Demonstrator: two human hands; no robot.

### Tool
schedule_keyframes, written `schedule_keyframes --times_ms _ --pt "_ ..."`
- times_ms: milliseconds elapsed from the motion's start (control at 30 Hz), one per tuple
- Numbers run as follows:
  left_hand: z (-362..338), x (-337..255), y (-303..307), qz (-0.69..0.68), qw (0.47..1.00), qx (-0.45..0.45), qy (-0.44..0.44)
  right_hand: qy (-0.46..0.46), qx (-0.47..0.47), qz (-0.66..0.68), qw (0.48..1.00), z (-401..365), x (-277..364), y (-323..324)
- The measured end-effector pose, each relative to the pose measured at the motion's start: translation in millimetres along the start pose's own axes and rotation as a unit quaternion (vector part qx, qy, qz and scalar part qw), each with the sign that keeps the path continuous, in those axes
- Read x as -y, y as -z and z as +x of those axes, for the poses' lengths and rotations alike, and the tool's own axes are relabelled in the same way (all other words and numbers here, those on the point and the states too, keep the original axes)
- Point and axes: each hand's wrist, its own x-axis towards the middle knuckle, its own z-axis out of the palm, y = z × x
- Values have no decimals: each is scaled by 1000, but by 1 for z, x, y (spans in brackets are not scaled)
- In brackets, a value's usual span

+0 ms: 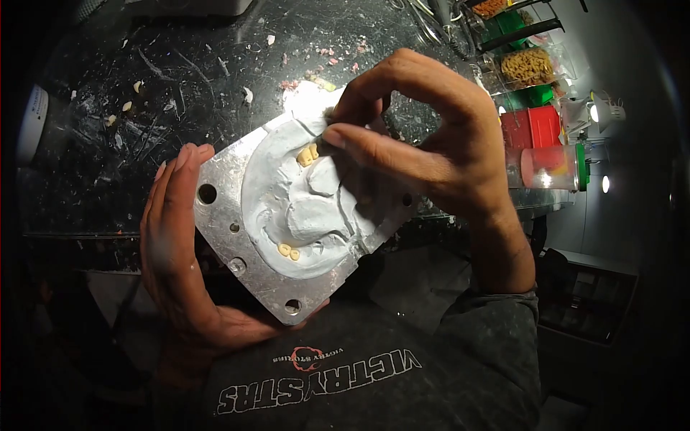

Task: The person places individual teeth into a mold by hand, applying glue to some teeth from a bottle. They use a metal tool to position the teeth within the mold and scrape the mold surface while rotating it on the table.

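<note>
My left hand (180, 251) is wrapped round the left and lower edges of a metal denture flask half (233, 258), holding it tilted. Pale grey-white plaster (262, 179) fills the flask, shaped as a dental mould. Two small groups of yellowish teeth are set in it: one pair (307, 154) at the upper side, another pair (288, 251) at the lower side. Above the upper teeth, the thumb and forefinger of my right hand (431, 136) are pinched together near the plaster's rim. Whatever lies between those fingertips is too small or hidden to name.
The dark, scratched worktop (194, 86) carries scattered white and pink crumbs. At the right stand a red container (530, 128), a clear jar with a green lid (550, 169) and a box of tan pieces (527, 66). A white tub (34, 123) is at far left.
</note>
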Motion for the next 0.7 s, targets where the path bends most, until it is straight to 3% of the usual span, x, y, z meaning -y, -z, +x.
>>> schedule_keyframes --times_ms 433,700 --pt "-1 1 -1 -1 1000 4 -6 -27 -31 54 998 -7 -7 -3" --pt "-2 2 -2 -3 1000 6 -1 17 6 -23 1000 -1 -1 0"
